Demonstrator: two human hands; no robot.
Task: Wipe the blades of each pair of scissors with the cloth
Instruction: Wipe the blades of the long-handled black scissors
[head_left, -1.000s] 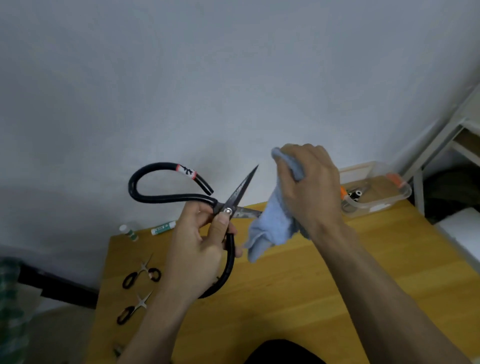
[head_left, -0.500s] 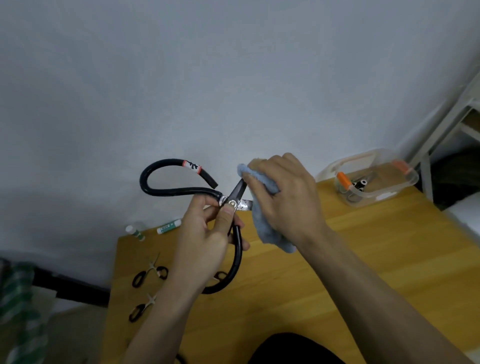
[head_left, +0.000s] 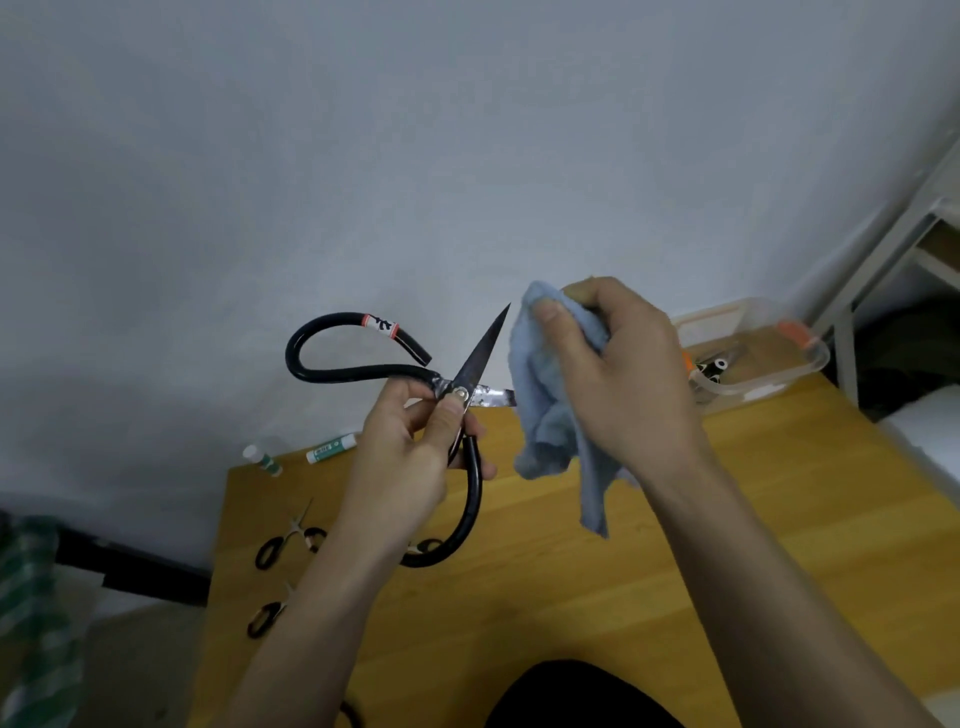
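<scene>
Scissors (head_left: 470, 374) pinched at pivot, L hand (head_left: 410, 457) | R hand (head_left: 613, 374) grips cloth (head_left: 545, 395), prob. on blade

Scissors in plain sight number three — one large black-handled pair (head_left: 457, 395) held up at the centre, and two small pairs (head_left: 291, 538) (head_left: 267, 616) lying on the worktop (head_left: 597, 597) toward 8 o'clock. One blue cloth (head_left: 545, 410). Two hands — left (head_left: 415, 457), right (head_left: 618, 374). Two glue sticks (head_left: 262, 460) (head_left: 330, 447) toward 9 o'clock. One clear plastic box (head_left: 763, 364) at 3 o'clock; its contents are too blurred to count.
</scene>
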